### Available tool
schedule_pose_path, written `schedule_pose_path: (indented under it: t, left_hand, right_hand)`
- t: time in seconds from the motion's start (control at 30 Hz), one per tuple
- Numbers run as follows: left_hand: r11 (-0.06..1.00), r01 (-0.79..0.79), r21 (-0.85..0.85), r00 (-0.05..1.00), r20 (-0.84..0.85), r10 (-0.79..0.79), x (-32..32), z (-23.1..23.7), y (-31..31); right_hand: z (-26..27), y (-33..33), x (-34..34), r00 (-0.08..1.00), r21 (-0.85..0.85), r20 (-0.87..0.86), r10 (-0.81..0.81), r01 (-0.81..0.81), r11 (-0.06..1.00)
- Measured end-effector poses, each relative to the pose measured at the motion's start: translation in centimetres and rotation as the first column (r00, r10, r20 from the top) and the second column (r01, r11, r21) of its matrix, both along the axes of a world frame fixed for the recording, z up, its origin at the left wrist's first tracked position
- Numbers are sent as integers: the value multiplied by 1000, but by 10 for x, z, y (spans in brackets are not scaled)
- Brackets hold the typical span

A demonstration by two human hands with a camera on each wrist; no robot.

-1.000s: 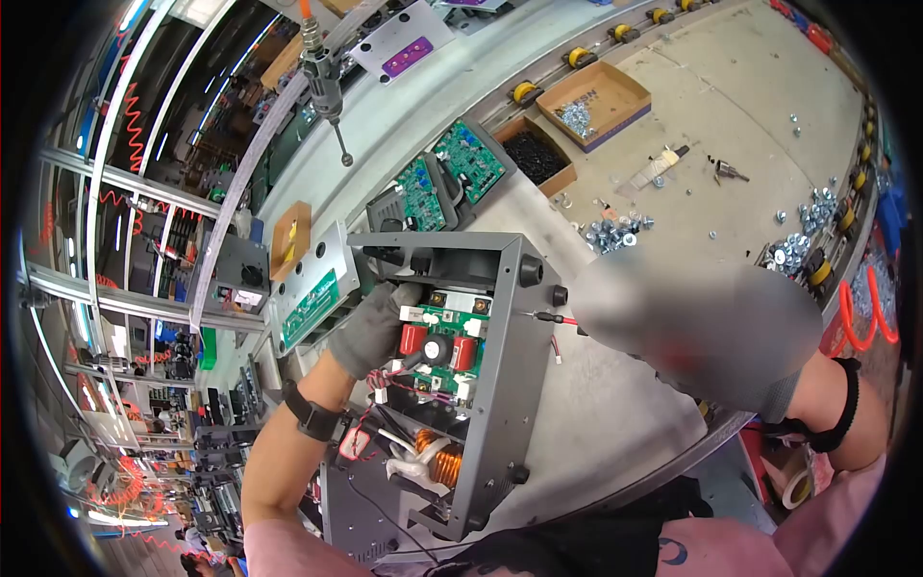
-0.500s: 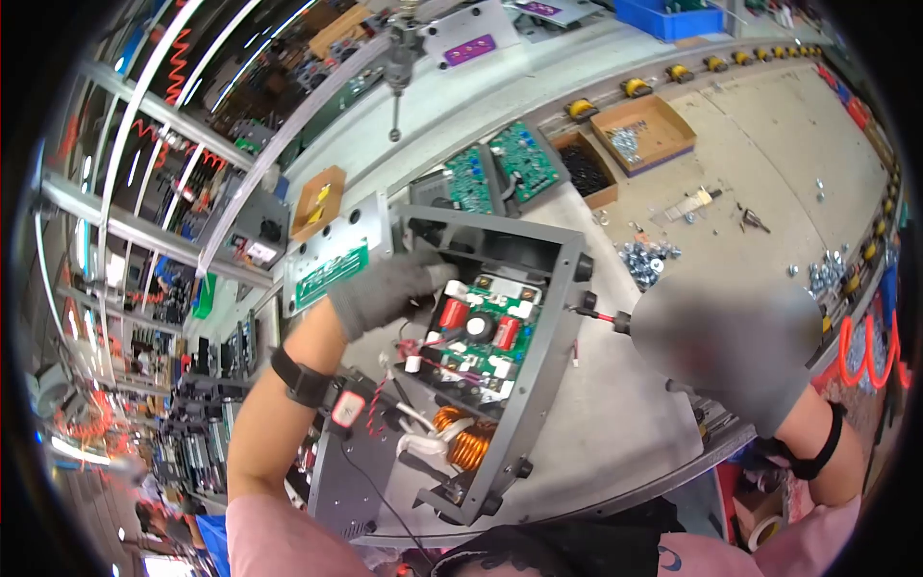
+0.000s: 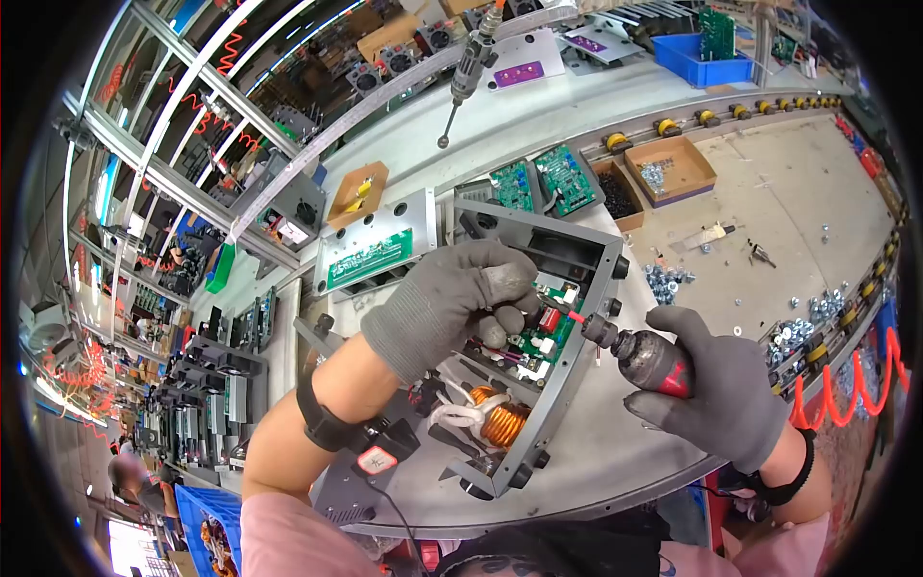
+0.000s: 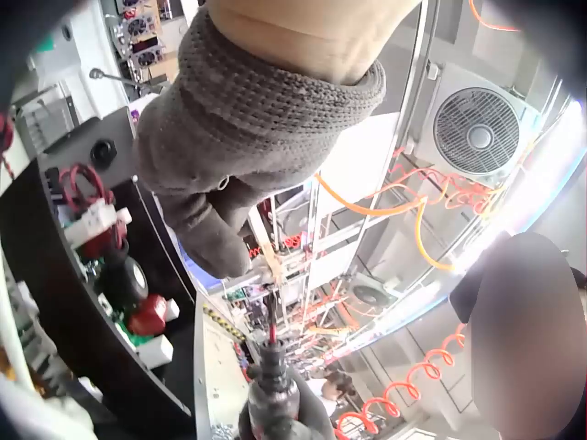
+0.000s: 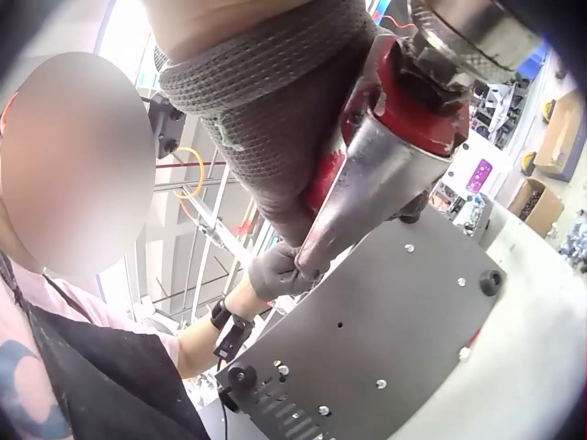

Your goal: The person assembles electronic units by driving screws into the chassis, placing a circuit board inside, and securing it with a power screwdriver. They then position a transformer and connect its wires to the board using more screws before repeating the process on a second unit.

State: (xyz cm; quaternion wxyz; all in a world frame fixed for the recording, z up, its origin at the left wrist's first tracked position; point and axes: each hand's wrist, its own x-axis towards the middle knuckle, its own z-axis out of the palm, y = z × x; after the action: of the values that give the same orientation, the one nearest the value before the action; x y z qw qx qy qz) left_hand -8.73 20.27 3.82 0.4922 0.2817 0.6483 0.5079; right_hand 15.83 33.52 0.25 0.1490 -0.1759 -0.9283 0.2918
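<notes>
In the head view, my gloved right hand point(image 3: 721, 399) holds an air screwdriver point(image 3: 654, 361) with a black and red body. Its red bit point(image 3: 575, 315) points left, over the open grey metal case point(image 3: 567, 385). My gloved left hand point(image 3: 447, 303) is above the case, fingers curled and fingertips right at the bit's tip; I cannot tell what they hold. Inside the case are a green circuit board point(image 3: 546, 341) with red components and a copper coil point(image 3: 503, 423). The left wrist view also shows the left hand point(image 4: 229, 165) close to the screwdriver point(image 4: 272, 394).
Behind the case lie green circuit boards point(image 3: 567, 181) and a metal panel point(image 3: 385, 226). A cardboard box point(image 3: 687, 188) of screws stands at the back right, loose screws point(image 3: 668, 282) nearer. Another driver point(image 3: 468, 72) hangs overhead. A coiled red hose point(image 3: 846, 394) is at the right.
My left hand has come out of the case and moved right to the bit's tip. The right hand has drawn the screwdriver off the case's side wall and raised its bit over the case.
</notes>
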Motion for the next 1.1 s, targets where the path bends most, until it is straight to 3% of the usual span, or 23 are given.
schedule_pose_path:
  t: [0.17,0.27,0.33,0.47,0.57,0.7,0.83,0.9,0.97,1.03,1.1]
  left_hand:
    - [998,-29,50,999,-17,29,9,-3,-3]
    - [999,-2,34,1000,-19,2,12,-4,-3]
    - [997,-81,2,977,-197,80,25,1,-1]
    - [980,-146,136,954,-242,176,40,-1,4]
    - [978,-85,192,983,-143,114,38,-5,3]
    - [924,-184,334,983,61,174,37,-20,7]
    - [921,-204,331,979,81,188,46,-16,11]
    - [923,-184,339,970,-91,227,54,-7,11]
    - [915,-196,353,970,-68,234,56,-8,11]
    - [890,-238,388,971,73,228,56,-10,12]
    - [934,-188,305,982,71,174,53,-9,11]
  right_hand:
    - [7,-10,-2,995,-20,102,1,1,1000]
    - [6,-13,-1,998,18,61,9,-10,1000]
    - [5,-15,-1,999,25,51,3,-4,1000]
    - [-4,-14,5,1000,31,-14,23,-22,999]
    - [0,-14,8,996,-48,86,38,-34,998]
    - [-8,-16,11,997,-102,83,4,5,995]
    - [-5,-12,13,995,-114,102,-18,30,993]
    - [-4,-10,14,990,-204,138,27,2,979]
    - [-5,-8,16,994,-257,102,46,-18,966]
    - [-5,-8,16,992,-313,73,100,-72,947]
    - [2,-10,16,990,-292,120,74,-36,956]
